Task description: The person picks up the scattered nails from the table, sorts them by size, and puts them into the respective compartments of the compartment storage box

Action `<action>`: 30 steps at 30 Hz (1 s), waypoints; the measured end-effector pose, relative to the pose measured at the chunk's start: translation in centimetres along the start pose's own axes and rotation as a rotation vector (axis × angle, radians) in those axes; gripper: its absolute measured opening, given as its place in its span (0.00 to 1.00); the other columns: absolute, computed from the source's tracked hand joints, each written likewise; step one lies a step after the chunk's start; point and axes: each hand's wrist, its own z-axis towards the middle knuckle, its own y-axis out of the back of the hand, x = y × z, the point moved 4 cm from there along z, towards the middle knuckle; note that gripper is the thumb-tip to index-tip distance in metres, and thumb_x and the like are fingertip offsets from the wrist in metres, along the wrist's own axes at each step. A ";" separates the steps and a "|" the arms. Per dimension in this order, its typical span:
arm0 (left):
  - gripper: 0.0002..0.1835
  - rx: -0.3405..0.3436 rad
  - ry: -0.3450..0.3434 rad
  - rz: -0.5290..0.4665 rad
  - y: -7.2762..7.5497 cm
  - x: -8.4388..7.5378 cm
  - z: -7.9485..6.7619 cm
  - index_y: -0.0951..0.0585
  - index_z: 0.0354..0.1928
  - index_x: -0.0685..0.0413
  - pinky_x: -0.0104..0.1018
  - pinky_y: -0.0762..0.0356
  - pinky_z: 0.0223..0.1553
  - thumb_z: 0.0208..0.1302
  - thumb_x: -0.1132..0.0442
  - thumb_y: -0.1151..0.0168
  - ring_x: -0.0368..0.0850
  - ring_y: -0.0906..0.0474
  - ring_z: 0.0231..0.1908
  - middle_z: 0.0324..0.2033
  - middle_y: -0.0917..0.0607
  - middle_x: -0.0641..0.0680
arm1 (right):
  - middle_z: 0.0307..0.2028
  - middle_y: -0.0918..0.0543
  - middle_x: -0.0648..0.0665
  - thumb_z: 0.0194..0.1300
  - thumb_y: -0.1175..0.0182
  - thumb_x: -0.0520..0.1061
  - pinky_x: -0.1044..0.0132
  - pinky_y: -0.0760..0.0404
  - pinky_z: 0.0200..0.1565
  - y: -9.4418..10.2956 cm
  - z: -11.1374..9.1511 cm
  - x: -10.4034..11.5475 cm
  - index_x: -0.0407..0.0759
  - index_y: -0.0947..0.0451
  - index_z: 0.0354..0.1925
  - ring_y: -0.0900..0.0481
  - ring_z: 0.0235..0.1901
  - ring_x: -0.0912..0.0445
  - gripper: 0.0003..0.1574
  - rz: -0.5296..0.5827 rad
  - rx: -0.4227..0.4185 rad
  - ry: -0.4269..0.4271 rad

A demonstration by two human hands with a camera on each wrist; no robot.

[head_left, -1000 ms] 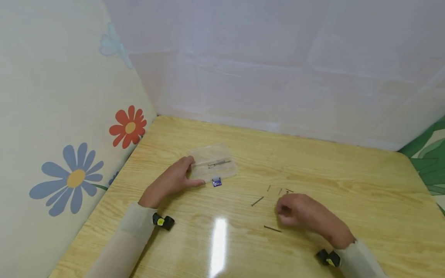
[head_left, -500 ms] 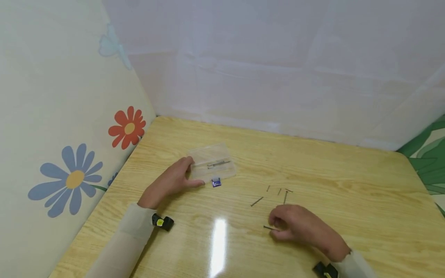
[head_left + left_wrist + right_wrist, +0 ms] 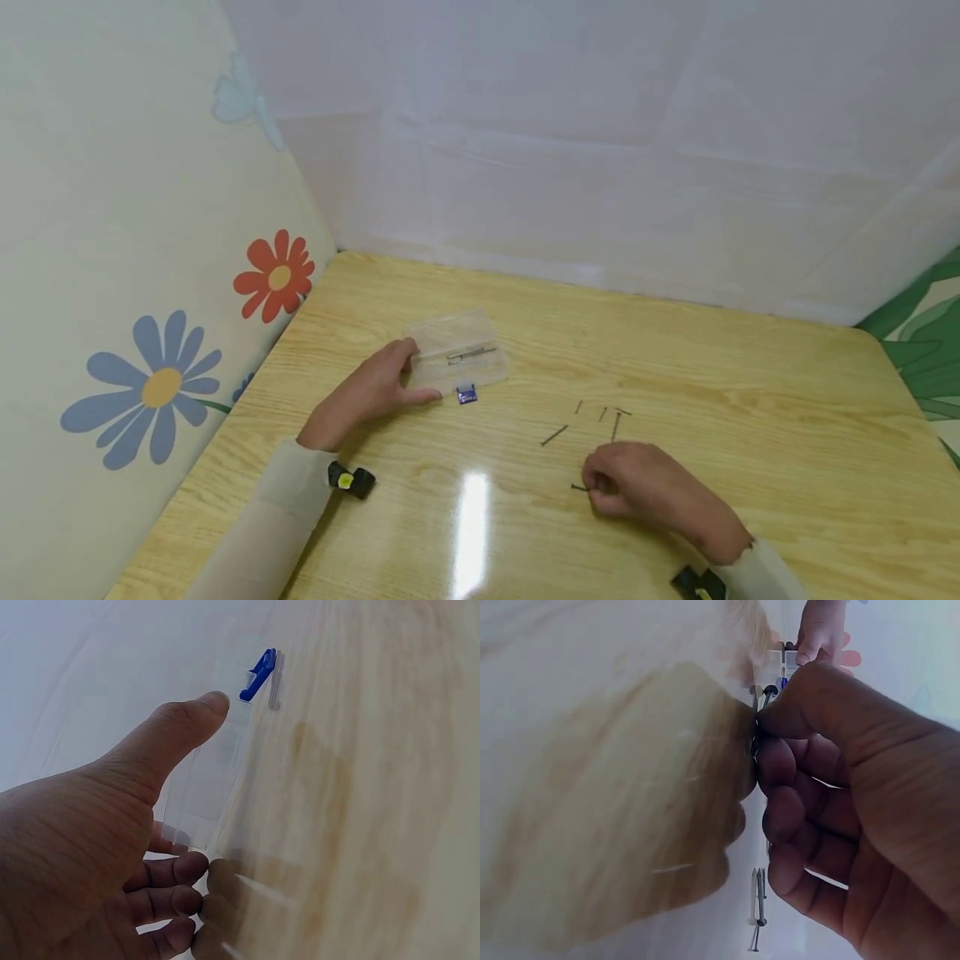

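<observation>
Right hand (image 3: pixel 645 487) closed to a thumb-and-fingertip pinch, one nail (image 3: pixel 579 487) jutting headfirst beyond it; an off-centre hold could let the nail swivel or slip.

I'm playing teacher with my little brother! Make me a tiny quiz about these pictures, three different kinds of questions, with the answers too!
1. Pick one. The right hand is pinching: A) a spoon; B) a nail; C) a cup.
2. True or false? The little clip is red.
3. Fill in the blank: The left hand touches a see-through ____.

Key: 1: B. 2: False, it is blue. 3: box.
</observation>
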 end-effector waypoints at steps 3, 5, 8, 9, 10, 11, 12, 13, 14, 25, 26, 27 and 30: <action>0.35 0.002 0.002 -0.004 0.0 0.0 0.0 0.30 0.47 0.57 0.43 0.31 0.36 0.54 0.41 0.21 0.49 0.30 0.35 0.34 0.28 0.54 | 0.24 0.32 0.64 0.52 0.33 0.37 0.70 0.30 0.29 0.1 0.2 0.1 0.59 0.29 0.26 0.34 0.25 0.69 0.17 -0.003 0.023 -0.009; 0.35 0.002 0.004 -0.004 0.0 0.0 0.0 0.30 0.47 0.57 0.43 0.31 0.36 0.54 0.41 0.21 0.49 0.30 0.35 0.34 0.28 0.54 | 0.24 0.32 0.64 0.51 0.33 0.37 0.70 0.30 0.29 0.0 0.3 0.2 0.59 0.29 0.25 0.34 0.25 0.69 0.18 -0.007 0.029 -0.012; 0.35 0.004 0.008 -0.005 0.0 0.0 0.0 0.30 0.47 0.57 0.43 0.31 0.36 0.54 0.41 0.21 0.49 0.29 0.35 0.34 0.28 0.54 | 0.24 0.32 0.64 0.50 0.34 0.37 0.71 0.30 0.28 0.0 0.4 0.2 0.59 0.30 0.25 0.34 0.24 0.69 0.18 -0.012 0.025 -0.008; 0.35 0.003 0.007 -0.003 0.0 0.0 -0.1 0.30 0.47 0.57 0.43 0.31 0.36 0.54 0.41 0.21 0.49 0.29 0.35 0.34 0.28 0.54 | 0.24 0.33 0.64 0.50 0.34 0.37 0.71 0.30 0.28 -0.1 0.4 0.2 0.59 0.30 0.25 0.34 0.24 0.69 0.18 -0.015 0.022 -0.006; 0.35 0.002 0.006 -0.003 0.0 0.0 0.0 0.30 0.46 0.57 0.43 0.31 0.36 0.54 0.41 0.21 0.49 0.29 0.35 0.34 0.28 0.54 | 0.23 0.33 0.65 0.50 0.34 0.37 0.71 0.30 0.28 -0.1 0.4 0.2 0.59 0.30 0.25 0.34 0.24 0.69 0.18 -0.017 0.019 -0.006; 0.35 0.001 0.004 -0.003 0.0 0.1 0.0 0.30 0.46 0.57 0.43 0.31 0.36 0.54 0.41 0.21 0.49 0.29 0.35 0.34 0.28 0.54 | 0.23 0.33 0.65 0.49 0.34 0.37 0.71 0.31 0.28 -0.1 0.4 0.2 0.59 0.30 0.24 0.34 0.24 0.69 0.18 -0.019 0.015 -0.004; 0.35 -0.002 0.001 -0.003 0.0 0.0 0.0 0.30 0.46 0.57 0.43 0.31 0.36 0.54 0.41 0.21 0.49 0.30 0.35 0.34 0.28 0.54 | 0.23 0.33 0.65 0.49 0.34 0.37 0.71 0.31 0.27 -0.1 0.4 0.2 0.59 0.30 0.24 0.34 0.24 0.69 0.18 -0.020 0.013 -0.002; 0.35 -0.006 -0.005 -0.002 0.0 0.0 0.0 0.30 0.46 0.57 0.43 0.31 0.36 0.54 0.41 0.20 0.49 0.30 0.34 0.34 0.28 0.54 | 0.23 0.33 0.65 0.49 0.34 0.37 0.71 0.31 0.27 -0.1 0.4 0.2 0.60 0.30 0.24 0.35 0.24 0.69 0.19 -0.018 0.012 -0.003; 0.35 -0.011 -0.012 -0.002 0.0 0.0 0.0 0.30 0.45 0.57 0.43 0.31 0.35 0.54 0.42 0.20 0.49 0.30 0.34 0.33 0.28 0.54 | 0.23 0.34 0.65 0.49 0.34 0.37 0.71 0.31 0.27 -0.2 0.4 0.2 0.60 0.31 0.24 0.35 0.23 0.69 0.19 -0.019 0.011 -0.005; 0.34 -0.025 -0.027 -0.002 -0.1 0.1 0.0 0.30 0.44 0.57 0.42 0.32 0.34 0.54 0.42 0.20 0.48 0.32 0.33 0.32 0.29 0.53 | 0.22 0.35 0.64 0.47 0.36 0.36 0.72 0.33 0.25 -0.1 0.8 0.4 0.59 0.32 0.23 0.36 0.22 0.69 0.19 -0.072 -0.023 0.031; 0.34 -0.024 -0.026 0.000 -0.1 0.1 0.0 0.30 0.44 0.57 0.42 0.32 0.35 0.54 0.42 0.20 0.48 0.32 0.33 0.32 0.29 0.53 | 0.22 0.35 0.64 0.47 0.36 0.36 0.72 0.33 0.25 -0.1 0.9 0.5 0.59 0.32 0.23 0.36 0.22 0.69 0.19 -0.081 -0.029 0.038; 0.34 -0.024 -0.024 0.002 -0.1 0.1 0.1 0.30 0.44 0.57 0.42 0.32 0.35 0.54 0.42 0.20 0.48 0.31 0.33 0.32 0.29 0.53 | 0.22 0.35 0.64 0.46 0.37 0.36 0.72 0.32 0.25 0.0 1.1 0.5 0.59 0.32 0.23 0.36 0.22 0.69 0.19 -0.085 -0.034 0.044; 0.34 -0.022 -0.020 0.004 -0.1 0.1 0.0 0.30 0.44 0.57 0.42 0.32 0.35 0.54 0.42 0.20 0.48 0.31 0.33 0.32 0.29 0.53 | 0.22 0.34 0.64 0.46 0.38 0.35 0.72 0.31 0.26 0.2 1.7 0.5 0.59 0.32 0.23 0.36 0.23 0.69 0.18 -0.084 -0.040 0.051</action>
